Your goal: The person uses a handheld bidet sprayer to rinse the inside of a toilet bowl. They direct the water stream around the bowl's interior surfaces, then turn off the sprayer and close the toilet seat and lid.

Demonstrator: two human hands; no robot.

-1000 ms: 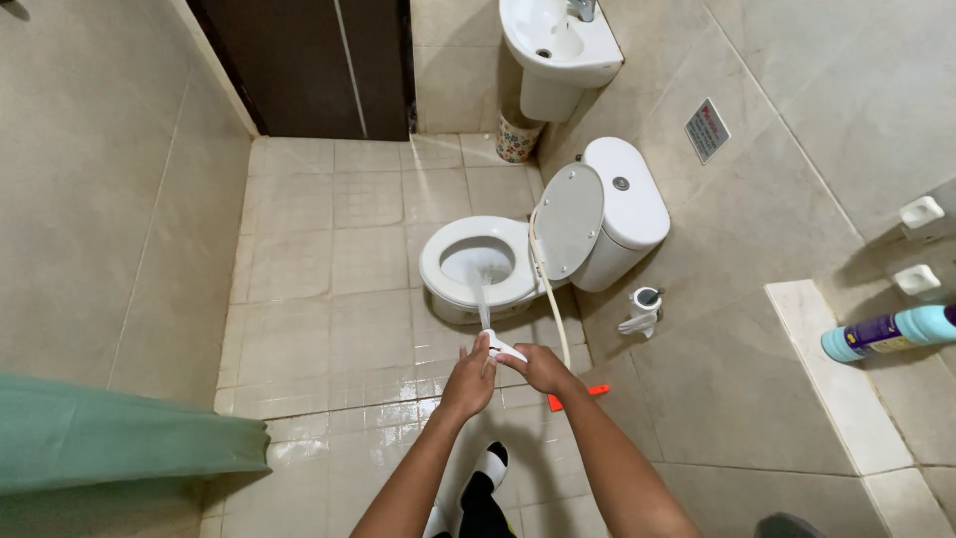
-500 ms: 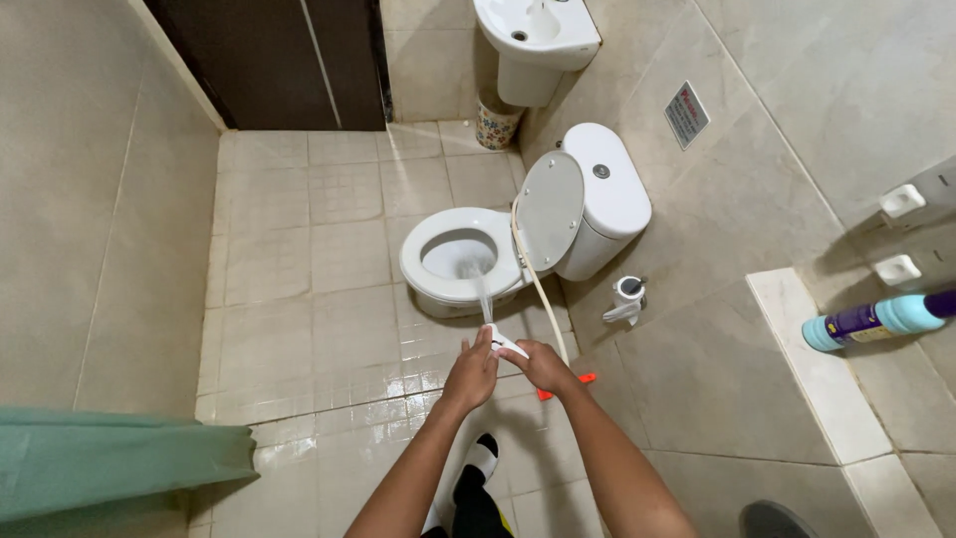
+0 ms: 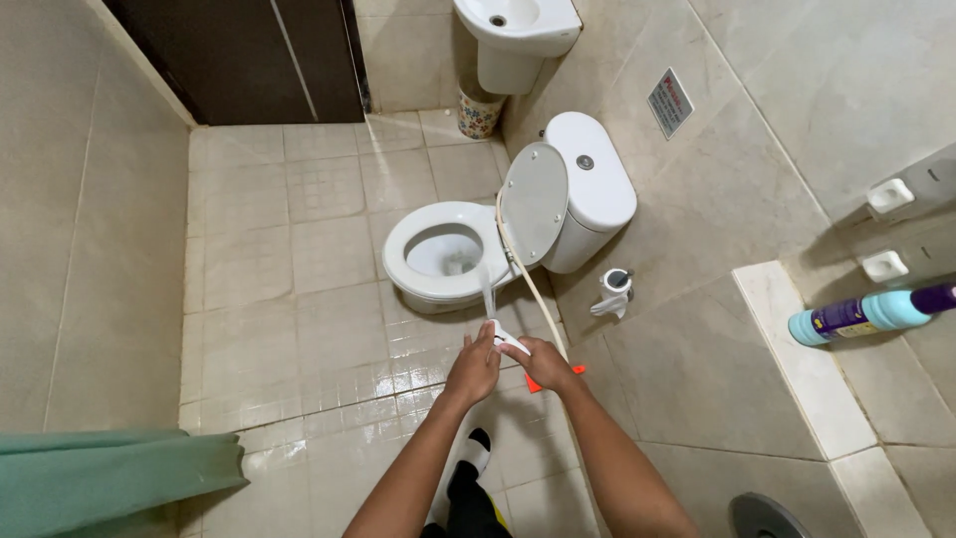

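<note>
The beige tiled floor (image 3: pixel 299 249) fills most of the view and shines wet near the person's feet, so a slip is the main risk here if the spray spreads further over the glossy tiles. Against the wall stands the white ceramic toilet (image 3: pixel 448 261), its oval lid (image 3: pixel 535 204) raised against the white cistern (image 3: pixel 593 184). A thin stream of water (image 3: pixel 485 284) runs from the hands into the bowl; a small tilt of the nozzle could, I judge, send it onto the seat rim or the floor and splash back at the person.

The cream flexible hose (image 3: pixel 526 284) runs from beside the lid down to the hands, and a tug on it could jerk the aim off the bowl.

Both arms reach forward. The left hand (image 3: pixel 472 367) is curled closed around the front of the small white plastic hand sprayer (image 3: pixel 508 339), and the right hand (image 3: pixel 543 365) is closed on its rear part, fingers wrapped; wet fingers could lose the trigger. The sprayer sits just short of the bowl's near rim, above the floor.

A small orange object (image 3: pixel 546 381) lies on the tiles under the right hand, easy to step on. A small white holder (image 3: pixel 615 291) stands by the wall, well apart.
</note>
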